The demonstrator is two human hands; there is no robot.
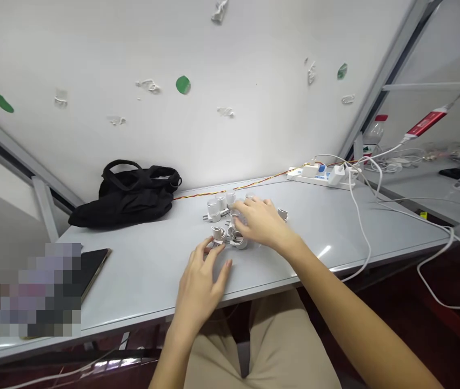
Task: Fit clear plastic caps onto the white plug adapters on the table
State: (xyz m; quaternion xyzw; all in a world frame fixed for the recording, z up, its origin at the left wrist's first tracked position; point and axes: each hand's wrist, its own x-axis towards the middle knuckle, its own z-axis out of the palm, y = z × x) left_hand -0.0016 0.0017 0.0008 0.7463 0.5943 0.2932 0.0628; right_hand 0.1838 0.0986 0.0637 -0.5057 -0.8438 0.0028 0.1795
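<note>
Several small white plastic clips (218,208) lie in a loose cluster on the grey table (140,270). My right hand (262,221) reaches over the right side of the cluster, its fingers curled down onto the pieces; what they grip is hidden. My left hand (202,281) rests flat on the table just in front of the cluster, fingers stretched out, fingertips touching a clip (218,233) at the near edge.
A black bag (130,192) lies at the back left by the white wall. A dark phone (92,265) sits near the left front edge. A white power strip (321,174) with white cables (361,216) lies at the back right, and a red-yellow wire (213,192) runs along the wall.
</note>
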